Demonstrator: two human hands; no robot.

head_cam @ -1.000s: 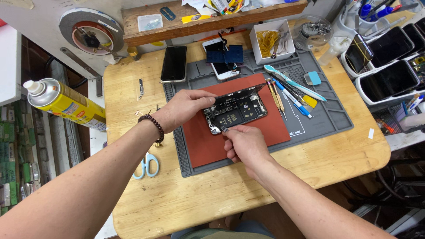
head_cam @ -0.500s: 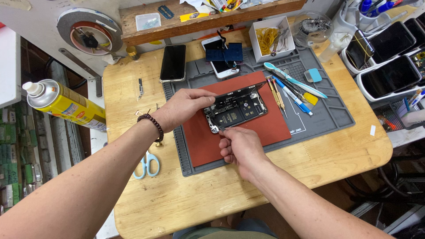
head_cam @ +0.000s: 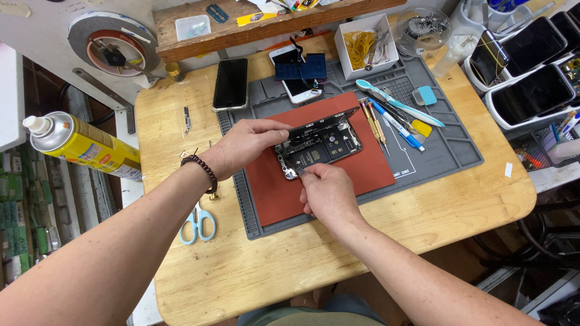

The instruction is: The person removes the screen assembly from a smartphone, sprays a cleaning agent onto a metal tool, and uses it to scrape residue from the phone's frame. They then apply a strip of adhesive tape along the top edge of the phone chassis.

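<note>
There is a single view, from a camera on the person's head. It looks steeply down and slightly forward onto the wooden table (head_cam: 362, 241), near enough that both forearms enter from the bottom edge and fill the lower frame. The grey work mat (head_cam: 435, 151) sits in the middle. The table's far edge and a wooden shelf (head_cam: 254, 30) lie along the top, and the floor shows at lower right. No second view shares the scene.
</note>
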